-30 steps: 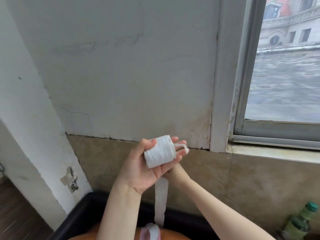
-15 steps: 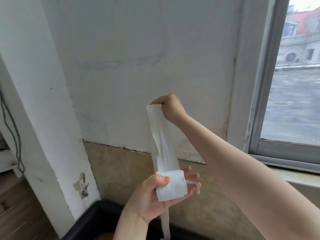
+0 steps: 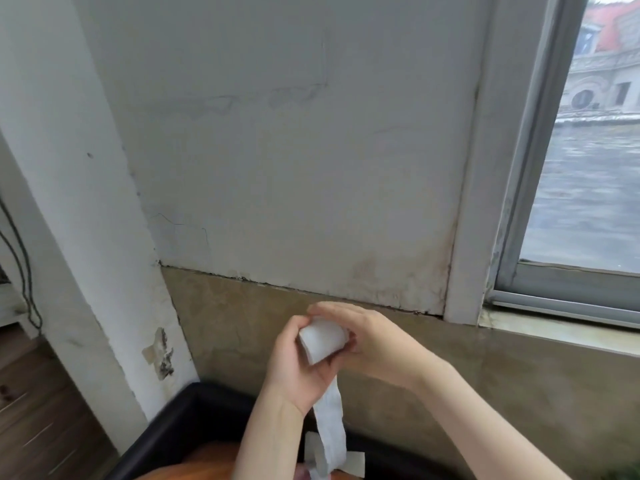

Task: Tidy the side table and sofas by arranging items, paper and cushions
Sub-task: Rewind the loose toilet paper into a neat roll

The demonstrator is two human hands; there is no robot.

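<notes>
A: Head view: we've got the paper roll (image 3: 323, 342) up in front of the wall, left hand (image 3: 294, 370) wrapped round it, grip clamped.

B: Right hand (image 3: 374, 344)?

A: Fingers curled over the roll's far end, touching it. Roll axis runs roughly left-right, tilted.

B: Loose tail (image 3: 330, 427)?

A: Hangs straight down toward the black sofa (image 3: 194, 417). Right hand's nearer for the next wrap, we reckon.

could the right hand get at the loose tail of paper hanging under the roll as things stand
Probably yes. The right hand is cupped on the paper roll, and the loose tail hangs free just below, with nothing visibly between them.
</notes>
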